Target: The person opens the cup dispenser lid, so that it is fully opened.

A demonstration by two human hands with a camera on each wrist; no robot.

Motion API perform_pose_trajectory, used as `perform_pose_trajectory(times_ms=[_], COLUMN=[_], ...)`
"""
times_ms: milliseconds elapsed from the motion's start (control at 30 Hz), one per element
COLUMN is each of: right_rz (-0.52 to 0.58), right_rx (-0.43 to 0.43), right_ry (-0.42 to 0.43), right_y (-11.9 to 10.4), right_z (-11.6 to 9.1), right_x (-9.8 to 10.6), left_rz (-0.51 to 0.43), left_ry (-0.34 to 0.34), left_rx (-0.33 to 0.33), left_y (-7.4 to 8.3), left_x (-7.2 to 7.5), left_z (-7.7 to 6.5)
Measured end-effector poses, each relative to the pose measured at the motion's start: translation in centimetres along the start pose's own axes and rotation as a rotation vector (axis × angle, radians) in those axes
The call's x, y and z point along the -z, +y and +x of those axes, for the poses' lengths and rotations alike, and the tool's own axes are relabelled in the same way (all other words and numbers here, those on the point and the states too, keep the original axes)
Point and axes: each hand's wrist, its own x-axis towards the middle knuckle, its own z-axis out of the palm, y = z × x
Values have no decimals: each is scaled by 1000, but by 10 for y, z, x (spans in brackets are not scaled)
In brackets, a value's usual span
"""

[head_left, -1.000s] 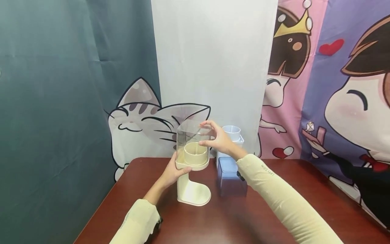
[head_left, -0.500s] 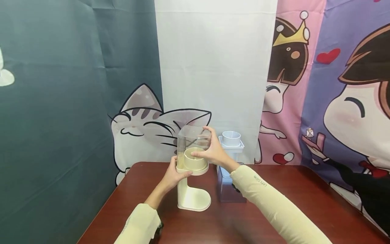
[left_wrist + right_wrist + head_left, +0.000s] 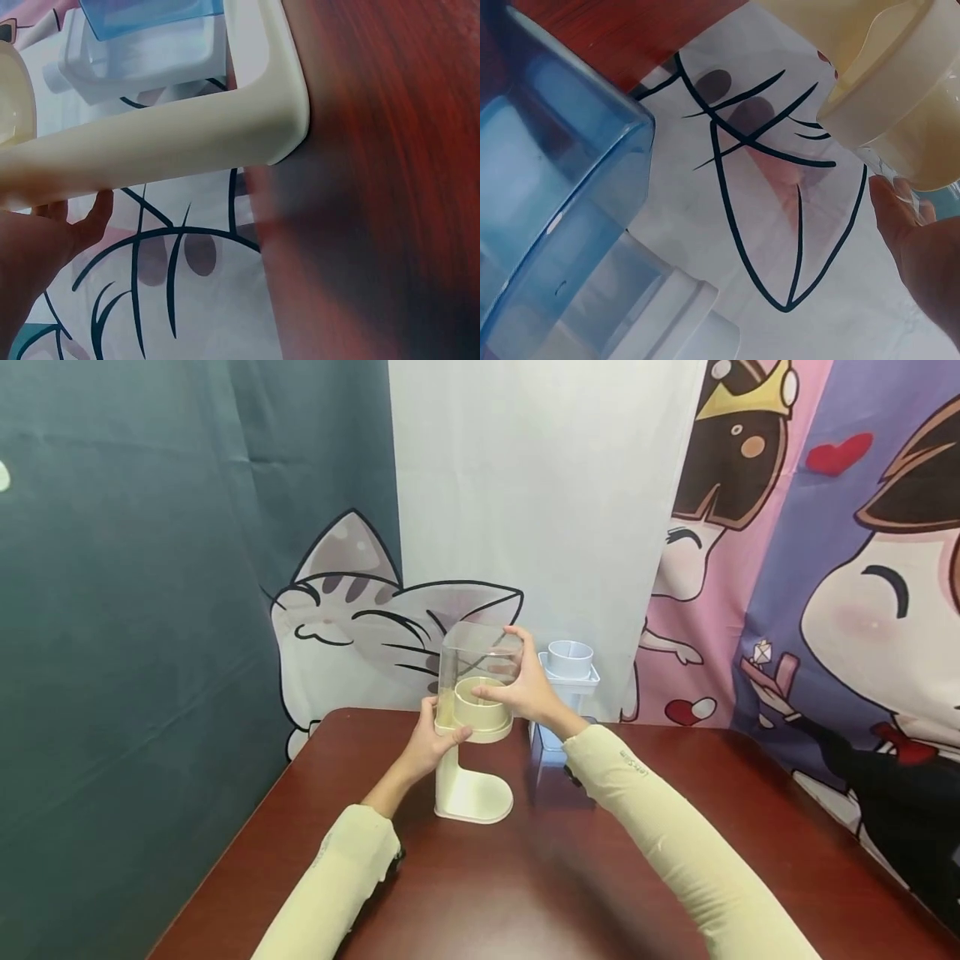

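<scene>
Clear plastic forms the container (cream ring low down) the right hand grips, left hand clasping the cream stand.

Stand — smooth plastic, clear container — glossy plastic, shiny wood-grained table, cloth backdrop

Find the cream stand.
In the head view, the cream stand is on the table near centre, gripped by the left hand, left of the translucent blue bin.

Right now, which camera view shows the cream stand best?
The head view: the cream stand shows from ring to foot, partly behind the left hand and right hand. The left wrist view crops it to post and parts of foot and ring; the right wrist view, to a portion upper right.
</scene>
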Motion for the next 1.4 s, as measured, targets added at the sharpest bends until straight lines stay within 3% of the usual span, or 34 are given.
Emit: perform_pose_trajectory(times_ms=[167, 367, 733, 967, 1167, 1267, 1400], right_rz=[15, -7, 8, -99, -165, -159, -143], right_rx=[3, 19, 66, 61, 45, 75, 136], right_ry=[-6, 15, 16, 6, 5, 24, 43], right_y=[4, 7, 8, 0, 2, 17, 36], right_z=[2, 2, 3, 4, 7, 10, 14], right_x=[5, 12, 9, 8, 7, 7, 6], left_rz=[60, 128, 240, 230, 216, 233, 251], left_ry=[3, -17, -25, 23, 26, 17, -2], left_rx=[2, -79, -109, -122, -108, -122, -146], left_y=[9, 7, 13, -23, -29, -26, -4], left_x=[-6, -12, -9, -5, -2, -3, -2], left_z=[-1, 4, 5, 15, 14, 13, 6])
